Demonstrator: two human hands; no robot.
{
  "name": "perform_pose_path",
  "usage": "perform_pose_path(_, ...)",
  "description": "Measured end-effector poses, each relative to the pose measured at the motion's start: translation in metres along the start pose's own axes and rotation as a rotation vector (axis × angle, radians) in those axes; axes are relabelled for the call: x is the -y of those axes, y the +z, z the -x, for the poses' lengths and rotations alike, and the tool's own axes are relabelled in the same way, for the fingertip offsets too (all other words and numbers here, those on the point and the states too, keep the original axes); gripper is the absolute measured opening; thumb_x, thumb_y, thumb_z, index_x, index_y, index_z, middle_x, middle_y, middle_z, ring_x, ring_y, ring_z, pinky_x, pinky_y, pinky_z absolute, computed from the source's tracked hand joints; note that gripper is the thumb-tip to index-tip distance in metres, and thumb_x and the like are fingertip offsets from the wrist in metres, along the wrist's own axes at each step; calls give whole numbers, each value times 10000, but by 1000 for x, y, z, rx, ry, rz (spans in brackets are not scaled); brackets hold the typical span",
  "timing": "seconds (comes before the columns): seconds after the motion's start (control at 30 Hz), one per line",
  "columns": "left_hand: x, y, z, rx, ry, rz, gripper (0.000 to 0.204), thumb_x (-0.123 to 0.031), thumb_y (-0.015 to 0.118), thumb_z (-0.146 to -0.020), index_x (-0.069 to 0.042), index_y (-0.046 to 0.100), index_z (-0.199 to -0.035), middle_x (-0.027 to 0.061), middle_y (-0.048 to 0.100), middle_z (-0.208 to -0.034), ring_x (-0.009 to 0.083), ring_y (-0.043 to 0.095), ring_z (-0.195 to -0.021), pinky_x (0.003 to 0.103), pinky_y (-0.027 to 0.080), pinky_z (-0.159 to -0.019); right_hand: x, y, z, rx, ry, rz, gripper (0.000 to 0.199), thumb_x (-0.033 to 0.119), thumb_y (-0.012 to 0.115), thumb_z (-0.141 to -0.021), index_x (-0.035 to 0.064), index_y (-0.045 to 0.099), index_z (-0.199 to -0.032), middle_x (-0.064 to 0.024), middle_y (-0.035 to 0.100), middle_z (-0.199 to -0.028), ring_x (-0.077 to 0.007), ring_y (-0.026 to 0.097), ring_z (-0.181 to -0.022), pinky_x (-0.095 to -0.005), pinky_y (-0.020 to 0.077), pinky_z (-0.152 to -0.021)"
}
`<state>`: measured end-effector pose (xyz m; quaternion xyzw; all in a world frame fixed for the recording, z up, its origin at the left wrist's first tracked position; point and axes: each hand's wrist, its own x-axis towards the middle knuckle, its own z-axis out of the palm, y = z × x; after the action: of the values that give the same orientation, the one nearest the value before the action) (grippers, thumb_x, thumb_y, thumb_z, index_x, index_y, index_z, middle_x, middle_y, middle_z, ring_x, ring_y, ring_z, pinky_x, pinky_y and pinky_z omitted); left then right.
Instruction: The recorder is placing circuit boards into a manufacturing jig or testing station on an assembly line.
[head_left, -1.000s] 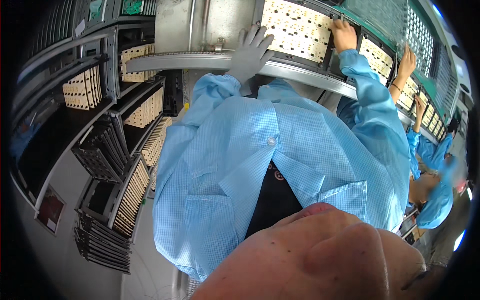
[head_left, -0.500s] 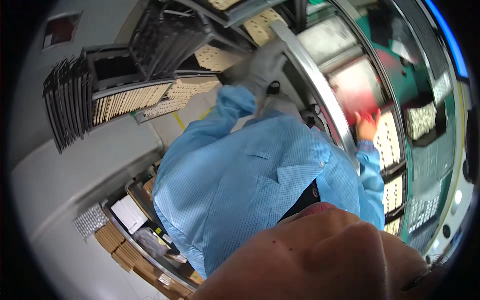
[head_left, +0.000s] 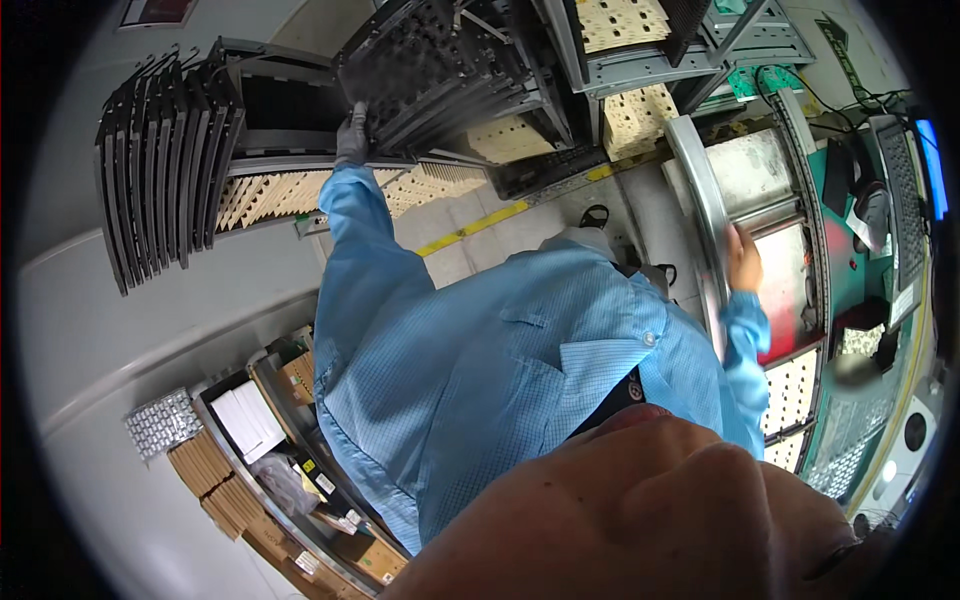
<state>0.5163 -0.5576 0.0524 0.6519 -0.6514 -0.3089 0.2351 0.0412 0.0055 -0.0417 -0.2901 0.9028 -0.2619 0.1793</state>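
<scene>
Gloved left hand (head_left: pixel 352 138) at black carrier frames (head_left: pixel 425 75), bare right hand (head_left: pixel 742 262) at a metal rail (head_left: pixel 706 190).
The carrier frames lean stacked at upper center, the left hand's fingers close together at their lower-left edge; whether they pinch one, I cannot tell. Right of center, the right hand's fingers bend beside the rail, grip unclear. Cream perforated boards (head_left: pixel 265 197) stand in a row, upper left.
</scene>
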Motion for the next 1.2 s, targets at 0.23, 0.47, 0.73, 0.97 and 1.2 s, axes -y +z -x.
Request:
perform_pose_path(0.23, -74, -4, 97, 13, 227, 693, 463, -388, 536, -916, 7, 547, -1157, 81, 614, -977, 176, 585, -887, 290, 471, -771, 282, 88, -74, 58, -701, -562, 457, 376, 568, -894, 22, 569, -1183, -183, 566, -1219, -321, 542, -1127, -383, 432, -948)
perform_pose_path(0.47, -65, -7, 228, 106, -62, 623, 222, -302, 510, -923, -84, 542, -948, -21, 530, -708, 76, 492, -636, 224, 426, -625, 323, 58, -53, 726, -325, -1354, 793, 517, 554, -872, -5, 291, -1406, -160, 394, -1398, -226, 402, -1264, -330, 282, -1067)
perform_pose_path(0.73, -165, 132, 257, 589, 309, 530, 182, -94, 552, -875, 6, 561, -1025, 49, 596, -910, 111, 549, -782, 260, 447, -701, 136, 1, -14, -326, -168, -680, 745, 229, 696, -816, 42, 291, -1413, -206, 477, -1324, -322, 480, -1210, -360, 360, -1014)
perform_pose_path(0.97, -262, 326, 351, 1320, 224, 453, 276, -176, 615, -868, 1, 605, -1081, 60, 627, -924, 130, 578, -824, 254, 454, -730, -70, -45, 32, -702, 310, -194, 844, 304, 690, -799, -19, 203, -1409, -218, 582, -1159, -403, 570, -1009, -447, 453, -861)
perform_pose_path(1.2, -296, 466, 415, 1579, 138, 199, 373, -280, 634, -855, -22, 580, -1117, 56, 631, -946, 137, 618, -722, 260, 495, -568, -177, -55, 77, -582, 638, -390, 747, 404, 508, -921, 5, 149, -1440, -292, 567, -1143, -384, 578, -1052, -378, 452, -870)
